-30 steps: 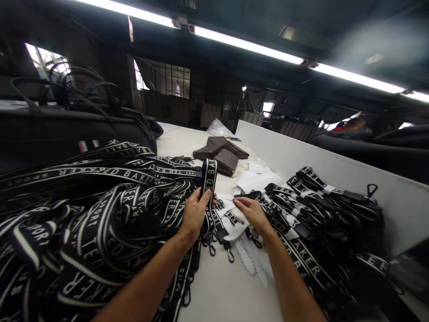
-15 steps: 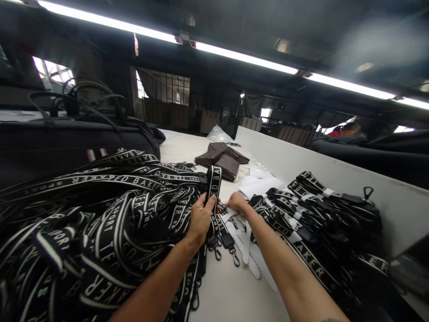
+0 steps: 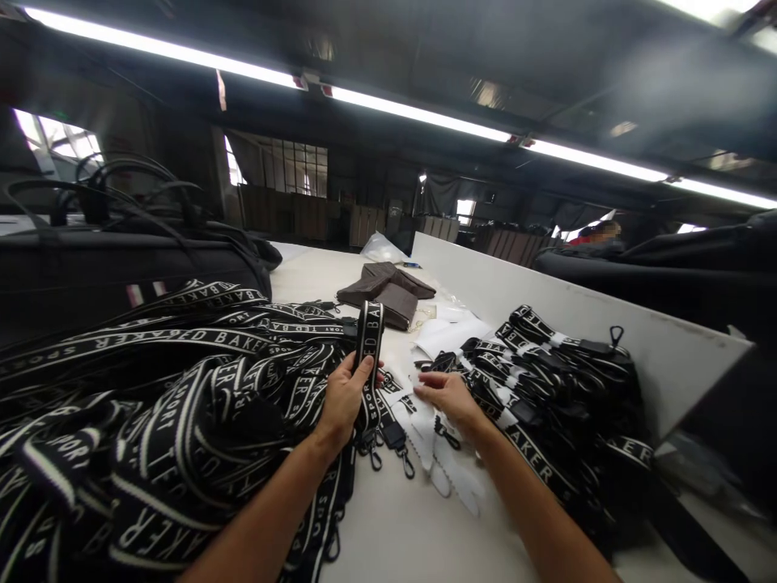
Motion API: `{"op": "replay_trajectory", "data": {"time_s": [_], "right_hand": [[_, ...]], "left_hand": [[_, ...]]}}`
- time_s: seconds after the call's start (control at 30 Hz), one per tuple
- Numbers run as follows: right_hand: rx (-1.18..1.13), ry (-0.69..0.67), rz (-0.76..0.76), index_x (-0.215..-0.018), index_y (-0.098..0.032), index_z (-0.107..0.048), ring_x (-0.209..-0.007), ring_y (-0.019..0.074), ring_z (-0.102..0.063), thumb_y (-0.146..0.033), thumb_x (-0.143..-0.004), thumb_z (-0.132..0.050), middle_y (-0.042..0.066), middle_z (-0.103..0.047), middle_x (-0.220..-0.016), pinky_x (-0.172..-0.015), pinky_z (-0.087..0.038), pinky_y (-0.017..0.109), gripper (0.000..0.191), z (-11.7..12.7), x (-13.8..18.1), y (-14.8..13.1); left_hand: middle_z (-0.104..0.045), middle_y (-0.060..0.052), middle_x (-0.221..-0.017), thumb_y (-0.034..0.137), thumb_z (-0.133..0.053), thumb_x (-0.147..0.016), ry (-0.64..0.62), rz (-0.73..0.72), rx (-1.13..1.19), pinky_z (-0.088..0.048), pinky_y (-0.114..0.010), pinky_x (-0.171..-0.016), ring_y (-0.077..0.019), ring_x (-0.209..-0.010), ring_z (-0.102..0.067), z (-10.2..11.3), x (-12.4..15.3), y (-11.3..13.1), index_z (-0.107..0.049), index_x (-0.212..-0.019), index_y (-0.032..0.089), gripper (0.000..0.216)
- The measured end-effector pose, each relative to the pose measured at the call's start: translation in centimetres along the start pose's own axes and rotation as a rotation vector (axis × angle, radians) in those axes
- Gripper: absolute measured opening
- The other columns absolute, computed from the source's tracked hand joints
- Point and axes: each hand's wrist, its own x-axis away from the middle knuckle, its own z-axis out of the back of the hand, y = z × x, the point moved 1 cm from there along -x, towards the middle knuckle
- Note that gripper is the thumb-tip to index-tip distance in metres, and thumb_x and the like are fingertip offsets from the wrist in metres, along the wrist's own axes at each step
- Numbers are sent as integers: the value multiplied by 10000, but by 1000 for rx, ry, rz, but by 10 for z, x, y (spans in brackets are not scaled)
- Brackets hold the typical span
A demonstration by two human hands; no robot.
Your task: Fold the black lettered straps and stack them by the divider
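Note:
My left hand (image 3: 341, 401) grips a folded black webbing strap (image 3: 370, 340) with white lettering and pale edge stripes, its loop standing upright above my thumb. Two strap ends with black swivel hooks (image 3: 405, 463) hang below that hand. To its right, my right hand (image 3: 450, 397) has its fingers bent and drawn together beside white paper strips (image 3: 418, 417). Whatever is between those fingertips is too small to make out. Several scallop-edged white strips lie on the table under and in front of this hand.
A big tangle of loose straps (image 3: 182, 413) covers the left side. Banded strap bundles (image 3: 546, 364) lie at right along a white partition (image 3: 576, 300). Brown folded pieces (image 3: 388, 291) and a clear plastic bag (image 3: 382, 247) lie farther back. A black bag (image 3: 182, 251) stands at left.
The view has turned a little to the right, so everything sits farther left. My right hand has moved slightly down, its fingers less tightly curled. My left hand still holds the folded strap.

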Motion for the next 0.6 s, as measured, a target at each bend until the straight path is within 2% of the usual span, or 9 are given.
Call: {"op": "replay_trajectory", "data": {"time_s": [0.1,0.17,0.3,0.43,0.53,0.6], "right_hand": [[-304,-78,-126,-853,-118,-745,-459,46,-400,-387,-666,-798,-24,-599,-593,-424,-280,165,333,-4,19,12],[-417,-73,-144,-773,-112,-726,-457,34,-375,-386,-666,-805,-34,-564,-573,-419,-259,158,304,-8,25,17],[-563,30,-108,-735,-120,-671,-514,62,-496,-320,-594,-854,-19,-617,-625,-485,-388,170,306,-11,27,17],[-666,128,-112,-728,-135,-637,-570,127,-617,-343,-587,-850,4,-660,-635,-585,-511,239,329,-12,26,10],[-780,150,-153,-712,-130,-658,-651,148,-662,-368,-614,-834,36,-695,-693,-672,-540,260,312,-13,27,7],[-839,173,-194,-710,-134,-677,-652,126,-647,-379,-613,-842,20,-688,-696,-636,-522,222,311,-14,28,8]], "left_hand": [[-645,-13,-746,441,-699,-788,-54,-6,-19,-452,-180,-576,-95,-623,-565,-1,1,0,-652,-902,150,316],[-658,-23,-801,425,-714,-782,-96,18,-32,-465,-186,-600,-98,-645,-578,-3,3,0,-656,-902,153,303],[-666,-35,-828,421,-721,-784,-216,110,-59,-485,-201,-632,-113,-678,-597,-7,9,-3,-670,-926,157,304],[-644,-21,-749,450,-696,-807,-304,268,-93,-450,-173,-550,-98,-627,-571,-13,17,-9,-658,-1000,163,348],[-653,-28,-795,453,-729,-776,-328,386,-93,-452,-170,-529,-97,-623,-575,-19,24,-16,-633,-1031,167,394],[-653,-29,-807,445,-752,-756,-339,441,-81,-466,-175,-540,-98,-625,-581,-22,27,-20,-619,-1038,168,417]]}}
